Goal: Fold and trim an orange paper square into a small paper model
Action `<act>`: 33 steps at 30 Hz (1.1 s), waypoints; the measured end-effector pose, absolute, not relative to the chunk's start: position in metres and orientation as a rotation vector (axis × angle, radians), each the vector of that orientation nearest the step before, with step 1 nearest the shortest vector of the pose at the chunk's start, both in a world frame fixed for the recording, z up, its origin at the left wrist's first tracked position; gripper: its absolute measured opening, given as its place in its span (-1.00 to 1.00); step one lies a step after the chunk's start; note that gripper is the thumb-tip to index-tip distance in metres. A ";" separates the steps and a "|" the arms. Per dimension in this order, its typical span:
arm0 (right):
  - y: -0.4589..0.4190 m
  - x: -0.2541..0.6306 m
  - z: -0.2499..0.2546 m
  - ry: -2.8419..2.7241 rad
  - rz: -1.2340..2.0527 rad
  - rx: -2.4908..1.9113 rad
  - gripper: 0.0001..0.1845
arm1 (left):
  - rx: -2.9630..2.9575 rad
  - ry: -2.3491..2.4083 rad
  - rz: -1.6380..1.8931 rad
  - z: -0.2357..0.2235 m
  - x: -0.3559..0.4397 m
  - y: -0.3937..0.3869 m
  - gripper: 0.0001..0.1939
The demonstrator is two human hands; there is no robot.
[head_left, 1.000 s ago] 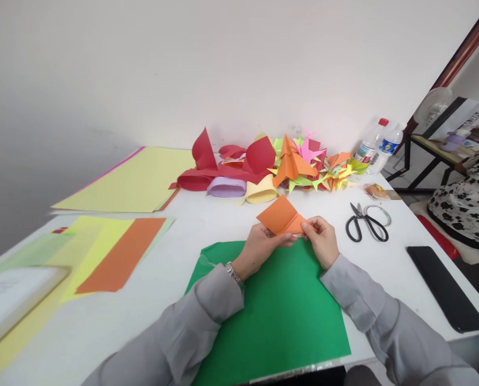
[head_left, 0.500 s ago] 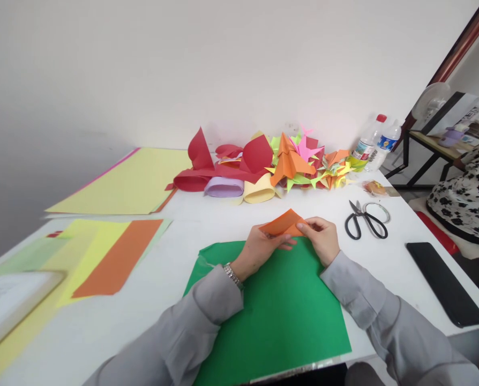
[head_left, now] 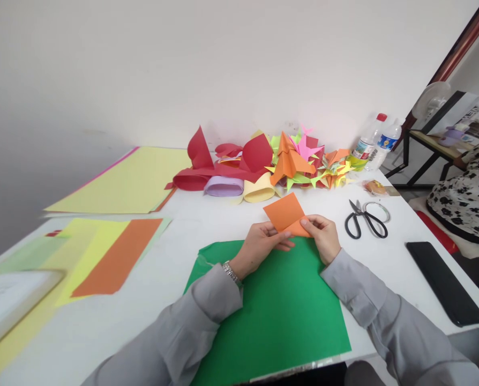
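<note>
Orange paper (head_left: 283, 210), just right of frame centre, was pinched along its lower edge by the left hand (head_left: 257, 246) and at its right side by the right hand (head_left: 323, 236), neither nearer, crease slanting up rightward.

A white table (head_left: 159, 279) carries a green sheet (head_left: 283, 305) at its near edge, scissors (head_left: 359, 213) and a black slab (head_left: 444, 284) by the right edge, folded papers (head_left: 290, 163) and bottles (head_left: 366, 149) along the far edge.
</note>
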State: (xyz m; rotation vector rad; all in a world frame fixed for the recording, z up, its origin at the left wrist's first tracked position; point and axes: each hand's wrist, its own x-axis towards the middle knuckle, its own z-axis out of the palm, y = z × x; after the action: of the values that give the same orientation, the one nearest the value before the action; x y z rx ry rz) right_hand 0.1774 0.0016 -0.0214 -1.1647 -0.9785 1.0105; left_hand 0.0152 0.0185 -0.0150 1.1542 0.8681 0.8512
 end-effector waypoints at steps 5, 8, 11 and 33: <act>0.002 0.178 -0.022 -1.000 1.013 -1.157 -0.78 | 1.149 0.870 0.862 -0.015 0.016 0.018 -0.63; 0.002 0.178 -0.023 -1.001 1.031 -1.141 -0.79 | 1.141 0.862 0.875 -0.015 0.016 0.019 -0.63; 0.002 0.178 -0.023 -1.001 1.043 -1.130 -0.78 | 1.131 0.852 0.879 -0.016 0.016 0.019 -0.62; 0.001 0.177 -0.020 -0.993 1.043 -1.154 -0.76 | 1.164 0.874 0.866 -0.017 0.016 0.020 -0.58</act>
State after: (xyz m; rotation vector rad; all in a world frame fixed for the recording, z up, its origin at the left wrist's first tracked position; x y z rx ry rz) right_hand 0.1769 0.0007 -0.0201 -1.1542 -0.9933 1.0434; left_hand 0.0163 0.0199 -0.0174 1.1639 0.8740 0.8658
